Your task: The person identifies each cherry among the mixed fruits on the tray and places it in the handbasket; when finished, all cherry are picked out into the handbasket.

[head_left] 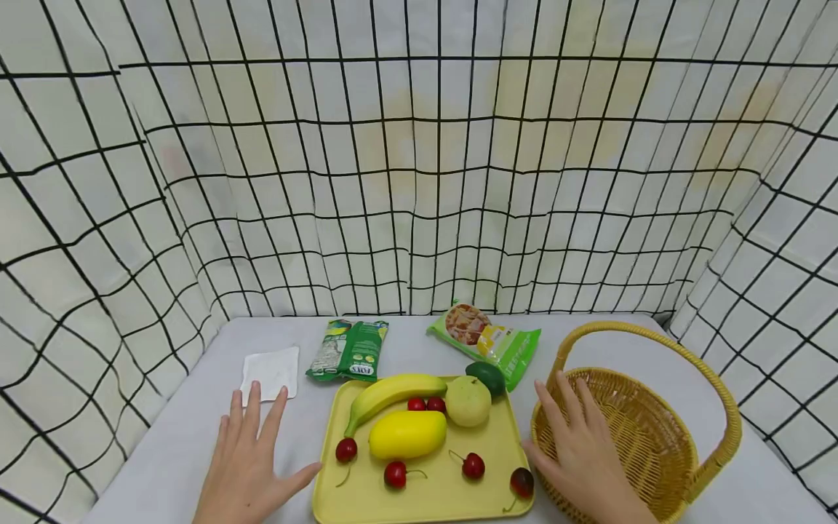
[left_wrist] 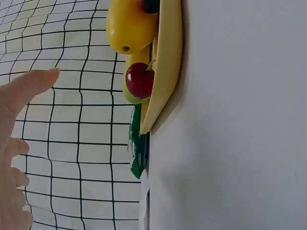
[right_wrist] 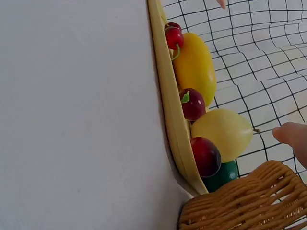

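Observation:
My left hand (head_left: 247,466) is spread with straight fingers, left of a yellow tray (head_left: 366,502), its thumb pointing at the tray's edge. My right hand (head_left: 579,455) is also spread, above the left side of a wicker basket (head_left: 644,429) with a tall handle. Neither hand holds anything. On the tray lie a banana (head_left: 393,391), a yellow mango-like fruit (head_left: 407,434), a pale green round fruit (head_left: 468,401), a dark green avocado-like fruit (head_left: 487,376) and several cherries (head_left: 395,474). One dark cherry (right_wrist: 206,156) sits at the tray's corner near the basket.
Behind the tray lie a green snack packet (head_left: 350,351) and a green-and-white food packet (head_left: 487,342). A white folded cloth or tissue (head_left: 271,371) lies beyond my left fingers. White walls with a black grid (head_left: 419,182) enclose the white table (head_left: 164,451).

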Motion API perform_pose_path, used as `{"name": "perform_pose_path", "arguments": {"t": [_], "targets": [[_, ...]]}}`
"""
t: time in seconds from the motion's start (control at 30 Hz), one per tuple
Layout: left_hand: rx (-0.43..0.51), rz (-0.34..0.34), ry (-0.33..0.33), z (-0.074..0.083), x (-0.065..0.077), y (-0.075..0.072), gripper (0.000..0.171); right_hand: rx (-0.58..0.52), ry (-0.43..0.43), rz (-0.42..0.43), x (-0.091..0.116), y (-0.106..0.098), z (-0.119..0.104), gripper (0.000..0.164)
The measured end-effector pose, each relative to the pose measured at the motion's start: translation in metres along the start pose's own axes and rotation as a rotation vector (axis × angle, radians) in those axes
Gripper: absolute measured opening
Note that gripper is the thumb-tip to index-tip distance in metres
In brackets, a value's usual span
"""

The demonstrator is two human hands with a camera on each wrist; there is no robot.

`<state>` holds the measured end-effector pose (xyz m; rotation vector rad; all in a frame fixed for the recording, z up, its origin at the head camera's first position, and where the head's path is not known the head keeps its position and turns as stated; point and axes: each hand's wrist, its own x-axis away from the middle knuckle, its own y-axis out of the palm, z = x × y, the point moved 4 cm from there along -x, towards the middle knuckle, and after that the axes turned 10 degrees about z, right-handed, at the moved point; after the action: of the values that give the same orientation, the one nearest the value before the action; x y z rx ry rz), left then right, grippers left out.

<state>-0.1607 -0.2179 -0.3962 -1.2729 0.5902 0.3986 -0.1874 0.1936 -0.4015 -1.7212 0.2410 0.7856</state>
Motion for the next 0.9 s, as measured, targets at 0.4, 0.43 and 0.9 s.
{"name": "perform_pose_path", "arguments": {"t": [0.4,0.43,0.9], "targets": [[0.097,0.099,0.062,0.004,0.003,0.01,0.096,-0.062,-0.224,0.132,-0.011,0.008,-0.021,0.069],[0.1,0.096,0.06,0.004,0.004,0.011,0.096,-0.067,-0.237,0.136,-0.012,0.009,-0.023,0.068],[0.133,-0.078,0.079,-0.004,0.018,0.044,0.103,-0.095,-0.335,0.062,-0.012,0.029,-0.047,0.063]]}}
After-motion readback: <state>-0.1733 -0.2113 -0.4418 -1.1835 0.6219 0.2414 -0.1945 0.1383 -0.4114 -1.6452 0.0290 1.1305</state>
